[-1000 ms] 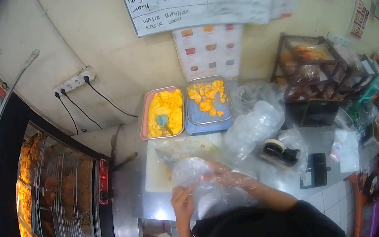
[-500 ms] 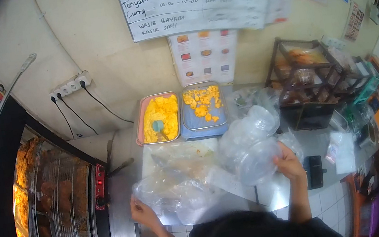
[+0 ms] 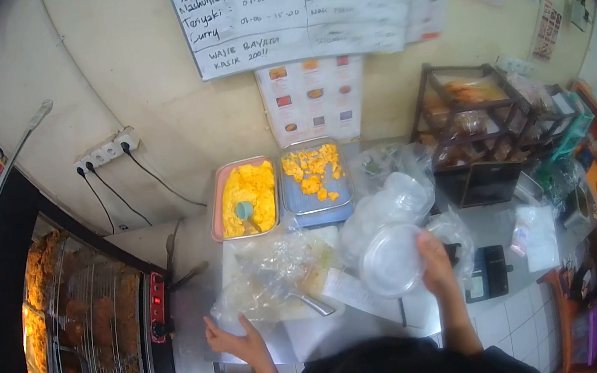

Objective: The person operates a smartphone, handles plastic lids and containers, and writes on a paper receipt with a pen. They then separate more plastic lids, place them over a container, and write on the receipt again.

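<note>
My right hand (image 3: 436, 265) grips the edge of a round clear plastic bowl (image 3: 392, 263), its round face turned toward me. Just behind it lies a bag of stacked clear plastic bowls (image 3: 396, 199). On the left, my left hand (image 3: 240, 342) has its fingers spread and holds nothing, right at the near edge of a crumpled clear plastic bag (image 3: 252, 288). That bag lies over a white cutting board (image 3: 327, 239). From under the plastic sticks out a metal handle (image 3: 312, 304); the rest of that tool is covered.
Behind the board stand a tray of yellow food (image 3: 252, 185) with a scoop and a blue-bottomed tray of yellow pieces (image 3: 308, 202). A heated display case (image 3: 95, 314) fills the left. A dark rack (image 3: 467, 113) and a black device (image 3: 486, 272) are on the right.
My left hand has let go of the plastic bag and spread its fingers. The bag has sunk, baring the metal handle. My right hand has tilted the bowl more face-on and moved slightly left.
</note>
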`<state>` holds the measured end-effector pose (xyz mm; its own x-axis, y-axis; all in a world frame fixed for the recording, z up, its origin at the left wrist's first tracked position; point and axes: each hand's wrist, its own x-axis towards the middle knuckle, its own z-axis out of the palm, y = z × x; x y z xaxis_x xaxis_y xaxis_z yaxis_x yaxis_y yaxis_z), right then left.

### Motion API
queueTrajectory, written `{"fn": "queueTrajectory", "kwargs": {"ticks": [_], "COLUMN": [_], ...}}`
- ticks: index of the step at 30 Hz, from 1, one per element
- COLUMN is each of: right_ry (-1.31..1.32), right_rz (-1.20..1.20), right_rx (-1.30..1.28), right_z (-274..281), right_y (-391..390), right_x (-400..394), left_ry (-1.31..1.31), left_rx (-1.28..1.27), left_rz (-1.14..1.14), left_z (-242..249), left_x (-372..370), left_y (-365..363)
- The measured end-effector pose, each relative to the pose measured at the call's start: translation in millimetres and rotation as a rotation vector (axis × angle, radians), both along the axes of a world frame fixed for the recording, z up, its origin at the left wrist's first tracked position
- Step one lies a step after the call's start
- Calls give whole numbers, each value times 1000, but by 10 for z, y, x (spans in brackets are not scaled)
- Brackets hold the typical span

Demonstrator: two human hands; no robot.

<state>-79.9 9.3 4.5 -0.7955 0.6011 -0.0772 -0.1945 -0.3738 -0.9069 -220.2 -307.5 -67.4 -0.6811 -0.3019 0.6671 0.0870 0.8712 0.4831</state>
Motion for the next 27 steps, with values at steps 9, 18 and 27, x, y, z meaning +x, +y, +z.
{"fn": "queueTrajectory", "kwargs": {"ticks": [9,18,27], "right_ry": [-108,32,-135], "right_rz": [195,357,527], "right_rx": [282,1164,933], "right_z": [-278,-291,-110], "right_y": [-609,-430,-559], "right_x": [-160,-124,-163], "left_ry": [-667,-498,-499], "left_rx": [838,205,373], "left_rz": [-1153,-1230,-1073], "left_z": [391,510,430], "left_x": [625,566,674], "left_y": [854,838,933]}}
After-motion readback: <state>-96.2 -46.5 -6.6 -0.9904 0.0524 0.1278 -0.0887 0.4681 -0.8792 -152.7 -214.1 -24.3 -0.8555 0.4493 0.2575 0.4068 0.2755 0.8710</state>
